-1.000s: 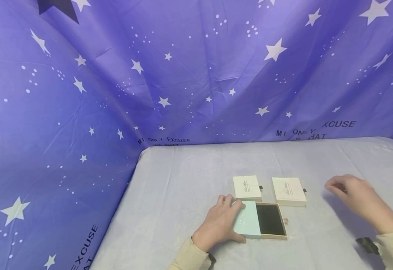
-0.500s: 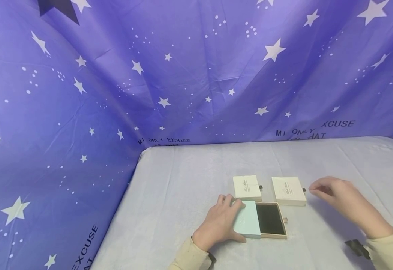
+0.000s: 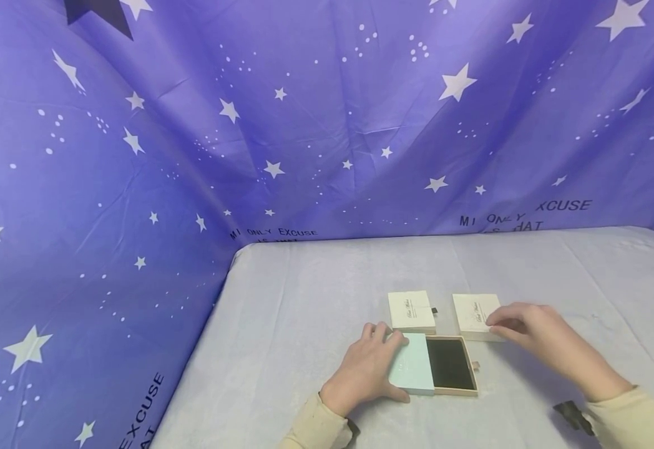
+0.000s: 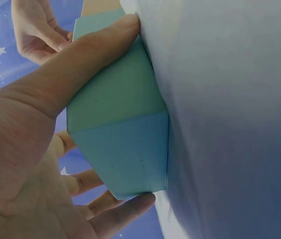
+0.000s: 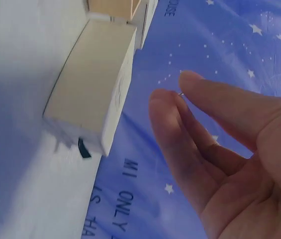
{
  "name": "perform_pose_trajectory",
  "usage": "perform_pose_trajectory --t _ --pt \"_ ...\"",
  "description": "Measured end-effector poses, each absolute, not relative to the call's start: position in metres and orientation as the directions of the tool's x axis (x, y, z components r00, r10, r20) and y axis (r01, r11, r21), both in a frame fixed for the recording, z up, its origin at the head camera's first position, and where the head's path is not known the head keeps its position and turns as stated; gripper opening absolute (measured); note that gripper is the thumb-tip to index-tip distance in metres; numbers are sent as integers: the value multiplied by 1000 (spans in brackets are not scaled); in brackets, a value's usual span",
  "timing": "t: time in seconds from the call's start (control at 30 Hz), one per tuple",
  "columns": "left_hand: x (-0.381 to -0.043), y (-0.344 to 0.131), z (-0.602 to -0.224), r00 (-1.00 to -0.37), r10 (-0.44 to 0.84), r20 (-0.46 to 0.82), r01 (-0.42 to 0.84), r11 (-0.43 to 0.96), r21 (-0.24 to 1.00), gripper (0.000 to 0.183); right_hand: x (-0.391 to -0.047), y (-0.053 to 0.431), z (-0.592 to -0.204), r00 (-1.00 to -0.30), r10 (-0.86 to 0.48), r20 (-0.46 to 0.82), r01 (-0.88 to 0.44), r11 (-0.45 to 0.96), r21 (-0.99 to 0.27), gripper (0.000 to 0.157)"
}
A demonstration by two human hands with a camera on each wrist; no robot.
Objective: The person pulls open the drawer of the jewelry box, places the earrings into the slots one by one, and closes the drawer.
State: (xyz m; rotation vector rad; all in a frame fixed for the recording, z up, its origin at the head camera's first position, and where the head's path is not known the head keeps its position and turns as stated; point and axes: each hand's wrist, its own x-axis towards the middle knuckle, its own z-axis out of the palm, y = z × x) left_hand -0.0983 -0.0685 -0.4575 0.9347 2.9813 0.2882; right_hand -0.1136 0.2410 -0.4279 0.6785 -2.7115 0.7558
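My left hand (image 3: 363, 368) grips the mint-green sleeve (image 3: 417, 368) of a drawer-style gift box, thumb on the near side and fingers round the far side. The box's drawer (image 3: 450, 365), lined in black, is pulled out to the right, with a small tab at its end. Above and beside the right-hand white box (image 3: 470, 310), my right hand (image 3: 546, 343) is held with thumb and finger pinched. A tiny shiny metal piece (image 5: 181, 94) shows between those fingertips in the right wrist view; its kind is too small to tell.
Another white box (image 3: 410, 310) with a dark pull tab lies just behind the mint box. All the boxes are on a grey cloth-covered table (image 3: 316, 287). A purple star-print curtain (image 3: 316, 112) hangs behind and to the left.
My right hand has moved left, from the right side of the table to over the edge of the right-hand white box. The left hand and the boxes have stayed put.
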Motion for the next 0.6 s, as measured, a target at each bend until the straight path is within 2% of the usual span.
perform_pose_trajectory --t 0.33,0.6 --pt "-99 -69 -458 -825 563 45 561 809 176 92 -111 219 -428 -880 -377 290 -475 728 -495 17" --pt "-99 -69 -457 -826 563 38 560 809 181 91 -109 207 -431 -876 -393 279 -481 740 -470 15"
